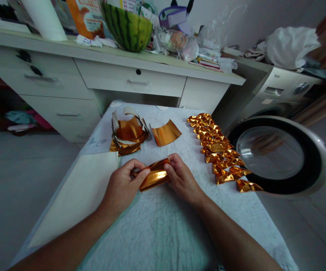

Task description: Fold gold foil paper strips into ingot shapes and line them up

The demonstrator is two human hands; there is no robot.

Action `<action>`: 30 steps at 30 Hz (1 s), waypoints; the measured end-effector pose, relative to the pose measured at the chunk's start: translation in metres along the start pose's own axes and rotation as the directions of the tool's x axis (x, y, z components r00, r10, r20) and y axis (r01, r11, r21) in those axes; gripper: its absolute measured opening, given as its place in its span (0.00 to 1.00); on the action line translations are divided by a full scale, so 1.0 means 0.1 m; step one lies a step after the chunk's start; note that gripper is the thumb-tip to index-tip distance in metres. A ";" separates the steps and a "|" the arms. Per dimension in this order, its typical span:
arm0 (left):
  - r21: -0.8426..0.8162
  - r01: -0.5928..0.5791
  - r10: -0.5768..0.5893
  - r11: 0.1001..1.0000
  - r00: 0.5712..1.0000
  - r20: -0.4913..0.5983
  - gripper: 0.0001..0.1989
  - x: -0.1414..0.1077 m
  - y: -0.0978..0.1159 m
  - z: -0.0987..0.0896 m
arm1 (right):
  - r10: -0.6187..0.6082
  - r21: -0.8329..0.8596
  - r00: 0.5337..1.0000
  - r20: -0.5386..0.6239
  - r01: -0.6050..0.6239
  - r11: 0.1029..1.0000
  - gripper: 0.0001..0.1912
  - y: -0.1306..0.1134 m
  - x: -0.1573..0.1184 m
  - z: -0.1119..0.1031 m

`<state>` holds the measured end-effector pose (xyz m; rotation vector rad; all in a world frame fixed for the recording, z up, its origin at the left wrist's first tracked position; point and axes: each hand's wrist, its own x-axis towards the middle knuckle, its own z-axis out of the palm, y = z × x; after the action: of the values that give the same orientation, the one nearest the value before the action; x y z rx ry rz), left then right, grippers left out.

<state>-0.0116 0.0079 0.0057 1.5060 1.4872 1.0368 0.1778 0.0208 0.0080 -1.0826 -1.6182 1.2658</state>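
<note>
Between my two hands is a sheet of gold foil paper [156, 176], partly folded over along its far side. My left hand [126, 178] pinches its left end with thumb and forefinger. At the right end, my right hand [181, 175] grips the far corner the same way. Just beyond lies a single curved gold foil sheet [166, 132]. Left of that sits a curled stack of gold foil sheets [129, 130] with pale backs. On the right side of the table, several folded gold foil pieces [215, 145] lie in overlapping rows, with one folded piece [247, 186] at the near end.
A cloth-covered table [163, 233] spans the middle, with a pale sheet [78, 195] along its left side. Behind it stands a white desk with drawers [137, 77], holding a cut watermelon [127, 28] and clutter. The open washing machine door [278, 154] juts toward the table's right edge.
</note>
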 end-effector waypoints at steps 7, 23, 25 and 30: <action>0.012 -0.010 0.010 1.000 1.000 -0.002 0.10 0.00 -0.01 0.00 | -0.033 -0.110 0.999 0.016 0.035 0.993 0.08 -0.03 -0.01 0.01; -0.026 0.005 -0.005 1.000 1.000 -0.008 0.10 0.01 -0.01 0.02 | -0.026 -0.113 1.000 0.012 0.027 0.993 0.08 -0.04 -0.02 0.05; -0.013 -0.008 0.007 1.000 1.000 -0.011 0.10 0.01 -0.01 0.01 | -0.032 -0.111 0.999 0.002 0.032 0.993 0.08 -0.04 -0.01 0.05; 0.000 -0.028 0.028 1.000 0.999 -0.018 0.10 0.00 0.00 0.00 | -0.045 -0.108 0.999 -0.013 0.043 0.993 0.10 -0.04 -0.01 0.06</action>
<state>-0.0113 0.0075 0.0056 1.5244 1.4824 1.0699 0.1725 0.0173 0.0107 -1.1131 -1.7057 1.1495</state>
